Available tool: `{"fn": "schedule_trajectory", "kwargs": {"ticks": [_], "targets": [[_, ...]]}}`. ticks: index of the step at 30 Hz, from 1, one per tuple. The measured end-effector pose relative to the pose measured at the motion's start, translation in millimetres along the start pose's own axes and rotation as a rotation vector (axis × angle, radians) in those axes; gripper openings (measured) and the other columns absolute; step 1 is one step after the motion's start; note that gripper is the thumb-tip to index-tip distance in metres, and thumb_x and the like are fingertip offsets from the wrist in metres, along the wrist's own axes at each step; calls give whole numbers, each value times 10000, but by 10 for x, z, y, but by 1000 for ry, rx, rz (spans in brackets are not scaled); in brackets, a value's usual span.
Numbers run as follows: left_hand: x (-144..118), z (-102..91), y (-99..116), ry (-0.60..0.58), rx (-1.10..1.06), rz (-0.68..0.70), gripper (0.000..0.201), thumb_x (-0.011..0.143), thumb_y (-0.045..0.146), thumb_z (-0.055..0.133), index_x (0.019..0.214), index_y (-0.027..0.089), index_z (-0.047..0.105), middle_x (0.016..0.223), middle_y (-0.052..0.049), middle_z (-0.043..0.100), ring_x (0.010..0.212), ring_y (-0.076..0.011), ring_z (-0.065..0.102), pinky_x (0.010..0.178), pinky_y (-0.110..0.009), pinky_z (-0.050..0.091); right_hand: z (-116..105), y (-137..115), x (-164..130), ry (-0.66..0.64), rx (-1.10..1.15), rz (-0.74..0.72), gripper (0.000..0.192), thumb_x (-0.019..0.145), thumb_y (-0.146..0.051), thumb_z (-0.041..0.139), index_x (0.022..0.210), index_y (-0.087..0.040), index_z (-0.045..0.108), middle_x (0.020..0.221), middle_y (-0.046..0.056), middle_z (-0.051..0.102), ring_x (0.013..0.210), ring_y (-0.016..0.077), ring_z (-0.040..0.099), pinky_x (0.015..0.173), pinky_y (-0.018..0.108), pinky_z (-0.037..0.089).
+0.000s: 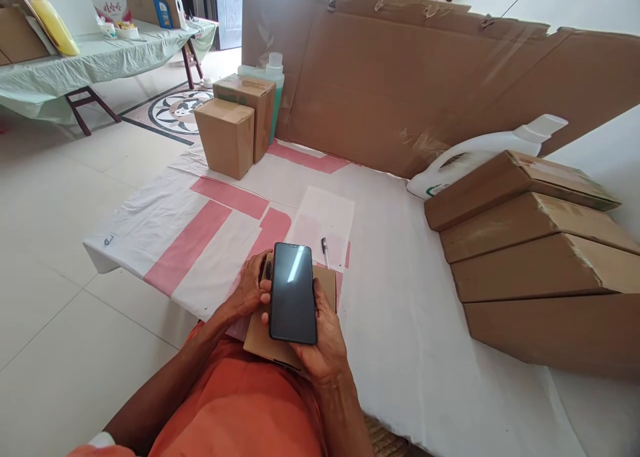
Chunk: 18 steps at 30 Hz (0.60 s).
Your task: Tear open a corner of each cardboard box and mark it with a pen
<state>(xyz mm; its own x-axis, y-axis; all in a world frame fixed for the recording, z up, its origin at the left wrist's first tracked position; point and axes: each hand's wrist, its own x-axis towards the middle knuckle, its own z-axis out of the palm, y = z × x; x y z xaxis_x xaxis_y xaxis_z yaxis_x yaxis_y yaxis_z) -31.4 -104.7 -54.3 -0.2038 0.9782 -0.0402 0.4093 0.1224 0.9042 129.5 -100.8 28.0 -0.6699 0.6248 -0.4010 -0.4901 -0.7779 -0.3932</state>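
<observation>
A black smartphone (293, 293) with a dark, shiny screen is in my right hand (325, 337). The thumb lies along its right edge and fingertips wrap round its left edge. Beneath the phone, a small cardboard box (326, 278) lies at the table's front edge, close to my orange clothing. My left hand (250, 287) is closed on the box's left side, some of its fingers hidden by the phone. A dark mark or object shows on the box beside those fingers. Just beyond, a pen (325, 251) lies on a white sheet of paper (320, 210).
Several cardboard boxes (530, 270) are stacked at the right, before a white jug (465, 153). Two more boxes (227, 137) and a green-filled bottle (277, 97) stand at the back left. A tall cardboard panel (380, 77) borders the table's (400, 323) far side.
</observation>
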Motion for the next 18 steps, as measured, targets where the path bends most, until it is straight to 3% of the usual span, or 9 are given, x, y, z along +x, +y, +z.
{"fn": "schedule_trajectory", "kwargs": {"ticks": [11, 18], "targets": [[-16, -56, -5, -52, -64, 58, 848, 792, 595, 603, 1514, 187, 422, 1530, -152, 506, 1415, -361, 429, 1206, -510, 266, -57, -35, -26, 27, 0, 18, 427, 971, -524, 526, 1169, -199, 720, 1103, 117, 784, 1016, 311, 731, 799, 531, 628], [-38, -56, 39, -37, -59, 33, 774, 816, 488, 614, 1513, 203, 437, 1527, -141, 513, 1414, -362, 436, 1212, -546, 267, 3, -22, -49, -37, 12, 6, 460, 972, -512, 503, 1180, -172, 731, 1090, 140, 786, 1004, 323, 736, 779, 533, 635]]}}
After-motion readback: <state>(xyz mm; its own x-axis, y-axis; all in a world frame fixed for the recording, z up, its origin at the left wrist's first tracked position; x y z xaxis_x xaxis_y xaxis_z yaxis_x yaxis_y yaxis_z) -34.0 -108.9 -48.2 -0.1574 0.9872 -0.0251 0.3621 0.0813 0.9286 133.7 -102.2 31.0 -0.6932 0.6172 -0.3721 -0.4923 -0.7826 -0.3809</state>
